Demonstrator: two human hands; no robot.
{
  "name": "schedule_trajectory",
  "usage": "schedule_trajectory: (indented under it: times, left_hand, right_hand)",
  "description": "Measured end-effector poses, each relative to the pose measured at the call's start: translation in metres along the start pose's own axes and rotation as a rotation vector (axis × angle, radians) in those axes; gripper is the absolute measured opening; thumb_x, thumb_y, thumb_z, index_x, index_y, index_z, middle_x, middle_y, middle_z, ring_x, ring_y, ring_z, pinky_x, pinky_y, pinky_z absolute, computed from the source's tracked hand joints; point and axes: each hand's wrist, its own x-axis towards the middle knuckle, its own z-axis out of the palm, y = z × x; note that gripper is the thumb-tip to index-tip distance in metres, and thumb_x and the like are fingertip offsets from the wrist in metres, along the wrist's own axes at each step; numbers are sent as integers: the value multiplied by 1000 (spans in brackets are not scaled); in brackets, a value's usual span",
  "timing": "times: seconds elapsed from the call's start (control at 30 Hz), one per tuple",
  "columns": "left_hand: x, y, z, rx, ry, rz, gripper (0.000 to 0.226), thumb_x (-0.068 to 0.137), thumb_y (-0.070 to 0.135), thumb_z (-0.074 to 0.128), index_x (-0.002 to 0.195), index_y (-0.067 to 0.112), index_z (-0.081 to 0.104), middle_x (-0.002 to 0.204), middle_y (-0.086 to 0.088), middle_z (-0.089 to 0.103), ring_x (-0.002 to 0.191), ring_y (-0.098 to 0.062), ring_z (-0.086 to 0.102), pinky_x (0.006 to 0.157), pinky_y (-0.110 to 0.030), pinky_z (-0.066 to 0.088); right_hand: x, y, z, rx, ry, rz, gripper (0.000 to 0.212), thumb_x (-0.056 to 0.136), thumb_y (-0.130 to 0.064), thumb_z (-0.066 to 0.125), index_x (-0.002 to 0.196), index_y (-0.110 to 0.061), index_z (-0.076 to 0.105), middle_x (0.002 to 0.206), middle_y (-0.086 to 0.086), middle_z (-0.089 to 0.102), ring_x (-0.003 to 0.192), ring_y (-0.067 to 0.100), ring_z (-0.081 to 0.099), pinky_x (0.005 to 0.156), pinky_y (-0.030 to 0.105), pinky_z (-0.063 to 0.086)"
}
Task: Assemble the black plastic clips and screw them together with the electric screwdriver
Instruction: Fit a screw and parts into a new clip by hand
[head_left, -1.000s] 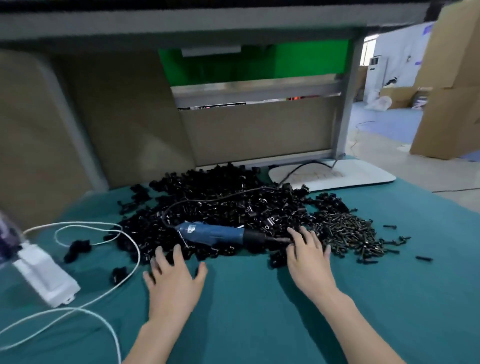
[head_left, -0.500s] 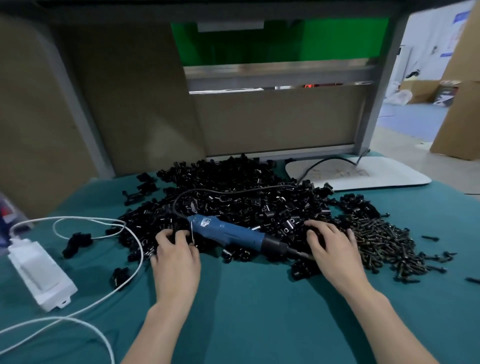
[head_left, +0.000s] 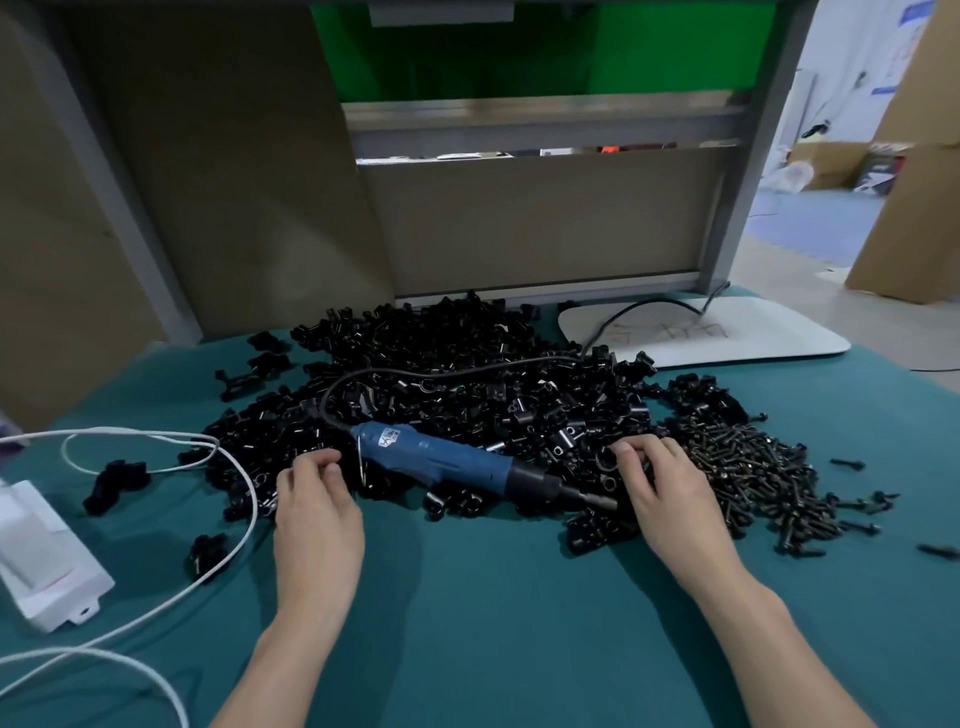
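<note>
Head view: both hands sorting in the black plastic clips (head_left: 467, 384), tool unheld.
The clip heap lies behind and around the electric screwdriver (head_left: 441, 460), which rests across its near edge. The left hand (head_left: 317, 504) curls into clips at the tool's cord end and the right hand (head_left: 662, 488) at its bit end; I cannot tell whether either pinches one. This is likely the picking step. Next come mating halves, then a screw from the screw pile (head_left: 753, 467) right of the bit. The tool's white label is unreadable.

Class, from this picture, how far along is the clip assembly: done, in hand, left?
Done: nothing visibly assembled. In hand: left hand and right hand curl fingers into the clip pile, apparently picking parts. Left: joining clips, then screws and the unheld electric screwdriver.
</note>
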Motion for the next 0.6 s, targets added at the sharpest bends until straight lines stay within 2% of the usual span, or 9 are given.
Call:
schedule_trajectory:
  times: [0.07,0.17,0.2,0.3,0.37,0.43,0.5,0.57,0.6]
  left_hand:
    - [1,-1,0,-64,4,-9,21,107,20,39,118,18,56,113,-2,52,86,-13,48,78,-31,35]
    - [1,0,0,-150,19,0,17,107,22,39,112,28,54,109,4,53,88,6,51,70,-17,35]
    - [1,0,-1,-165,26,0,17,107,24,38,111,31,54,107,5,55,88,6,51,69,-16,36]
    - [0,0,-2,-219,51,-27,20,107,27,36,108,35,53,94,5,60,79,-6,55,66,-26,40]
    - [0,3,-2,-296,72,-68,22,107,24,36,106,37,54,85,10,62,72,-7,57,62,-25,42]
    - [0,8,-4,-412,95,-108,26,107,19,37,103,36,57,85,15,63,72,2,58,64,-14,44]
    - [2,14,-5,-566,106,-178,32,107,13,39,99,35,60,94,14,63,79,12,58,74,-6,42]
    - [5,17,-6,-822,64,-346,33,106,10,41,96,30,65,99,6,66,94,-4,64,89,-24,50]
    - [6,18,-6,-976,20,-449,33,106,9,41,96,26,66,95,2,69,92,-15,66,86,-32,55]
  right_hand:
    - [0,0,0,25,12,12,32,107,-42,38,98,-30,66,97,-11,56,88,13,59,75,39,47]
    - [-1,-1,-2,142,67,54,42,109,-43,37,82,-31,66,92,-9,58,82,1,57,69,21,41]
    - [-1,0,-3,181,97,66,45,109,-45,36,79,-30,67,90,-8,59,80,-1,56,68,20,40]
    - [1,0,-4,273,186,117,54,109,-51,34,71,-28,65,71,-8,57,64,-1,53,63,31,39]
    - [1,0,-5,354,236,163,60,108,-55,32,67,-24,64,59,-10,57,53,1,48,58,35,35]
    - [0,0,-7,427,278,205,65,107,-60,29,64,-23,61,67,-5,65,54,3,48,61,35,38]
    - [0,2,-7,451,300,231,66,106,-62,27,65,-23,60,79,4,68,62,5,52,66,32,41]
    - [0,4,-7,411,293,211,64,107,-60,27,70,-21,61,84,6,66,65,2,52,69,32,42]
    - [0,4,-6,384,285,180,62,108,-58,28,70,-21,61,85,4,64,69,1,54,70,30,42]
